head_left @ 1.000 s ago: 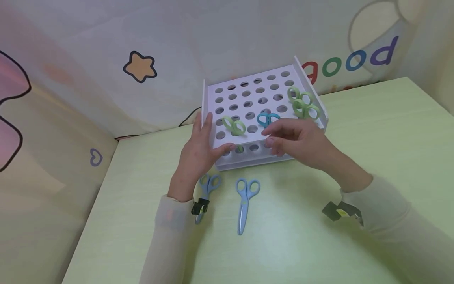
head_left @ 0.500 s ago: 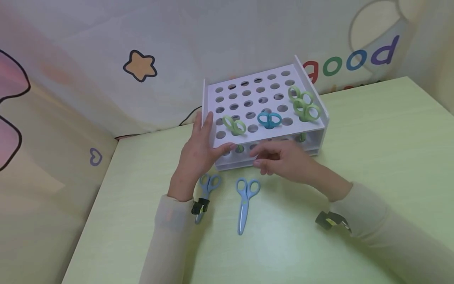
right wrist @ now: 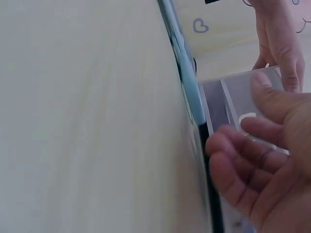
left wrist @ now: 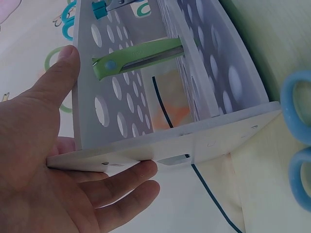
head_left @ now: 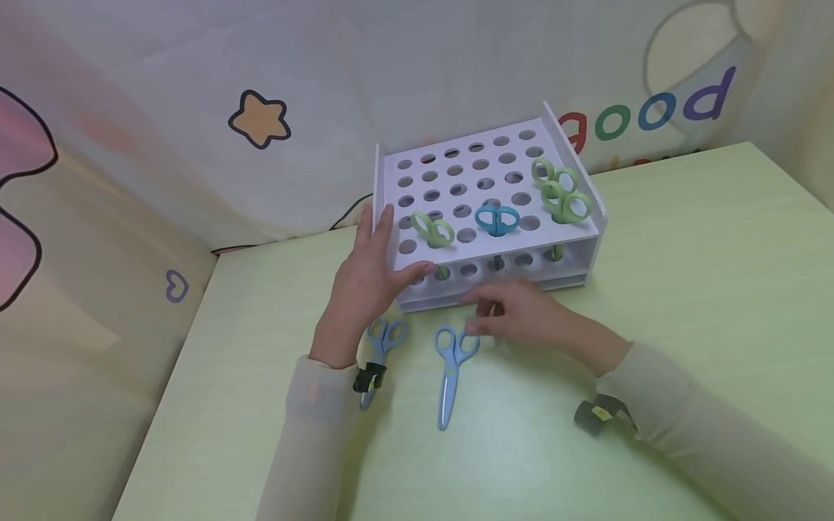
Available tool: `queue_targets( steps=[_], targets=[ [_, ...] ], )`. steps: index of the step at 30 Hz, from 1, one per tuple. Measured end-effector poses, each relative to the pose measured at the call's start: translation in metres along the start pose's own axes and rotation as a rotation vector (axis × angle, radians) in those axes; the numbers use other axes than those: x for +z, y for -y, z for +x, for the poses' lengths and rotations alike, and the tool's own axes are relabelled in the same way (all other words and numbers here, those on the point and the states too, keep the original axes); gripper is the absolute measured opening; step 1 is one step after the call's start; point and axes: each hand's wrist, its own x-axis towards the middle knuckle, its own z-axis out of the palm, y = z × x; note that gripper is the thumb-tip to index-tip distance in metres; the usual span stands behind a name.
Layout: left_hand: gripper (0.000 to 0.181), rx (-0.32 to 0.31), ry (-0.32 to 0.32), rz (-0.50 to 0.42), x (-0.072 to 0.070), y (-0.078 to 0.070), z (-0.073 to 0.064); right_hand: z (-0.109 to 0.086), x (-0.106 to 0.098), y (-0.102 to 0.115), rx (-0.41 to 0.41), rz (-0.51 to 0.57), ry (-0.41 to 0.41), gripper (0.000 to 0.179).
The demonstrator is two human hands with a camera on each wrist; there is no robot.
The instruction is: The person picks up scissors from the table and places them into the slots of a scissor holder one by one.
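Observation:
A white rack [head_left: 515,240] with rows of round holes stands at the back of the table. My left hand [head_left: 365,289] grips its front left corner, thumb on the upper panel's edge and fingers against the side wall. Teal scissors [head_left: 498,223] and several green scissors [head_left: 432,231] stand in the rack, handles up. In the left wrist view one green blade [left wrist: 136,58] runs between its panels. My right hand [head_left: 521,315] holds nothing; its loosely bent fingertips are right at the handle of light-blue scissors [head_left: 449,376], which lie flat before the rack.
A second pair of light-blue scissors [head_left: 384,340] lies to the left, partly hidden by my left wrist and its black camera [head_left: 370,378]. Behind the rack hangs a printed cloth [head_left: 326,79]. A dark cord [head_left: 352,211] runs along the table's back edge.
My right hand has left the teal scissors in the rack and moved down and slightly left to the light-blue pair on the table. My left hand stays at the rack's corner.

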Motion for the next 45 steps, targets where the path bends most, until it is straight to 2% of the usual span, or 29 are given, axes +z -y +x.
queue_targets(
  steps=[6, 17, 24, 27, 34, 41, 45],
  targets=[
    [0.107, -0.009, 0.009, 0.001, -0.001, -0.002, 0.001, 0.002, 0.011, -0.010, 0.001, -0.144, 0.018, 0.050],
    [0.107, -0.001, 0.009, 0.009, -0.001, -0.004, 0.003, -0.001, 0.020, -0.009, 0.014, -0.289, 0.030, 0.055],
    [0.105, 0.010, 0.003, -0.007, -0.001, 0.000, 0.002, 0.001, 0.021, -0.008, -0.107, -0.358, 0.045, 0.045],
    [0.105, 0.009, 0.003, -0.011, -0.001, 0.002, 0.000, 0.001, 0.021, -0.008, -0.132, -0.367, 0.051, 0.042],
    [0.104, -0.003, 0.010, -0.016, -0.001, 0.003, -0.001, 0.001, 0.018, -0.009, -0.105, -0.322, 0.101, 0.032],
    [0.103, 0.001, 0.005, -0.019, 0.000, 0.002, -0.001, -0.002, 0.009, -0.010, -0.127, -0.169, 0.133, 0.024],
    [0.103, 0.009, -0.003, -0.021, 0.001, 0.001, 0.000, -0.003, 0.005, -0.010, -0.137, -0.123, 0.141, 0.024]
  ],
)
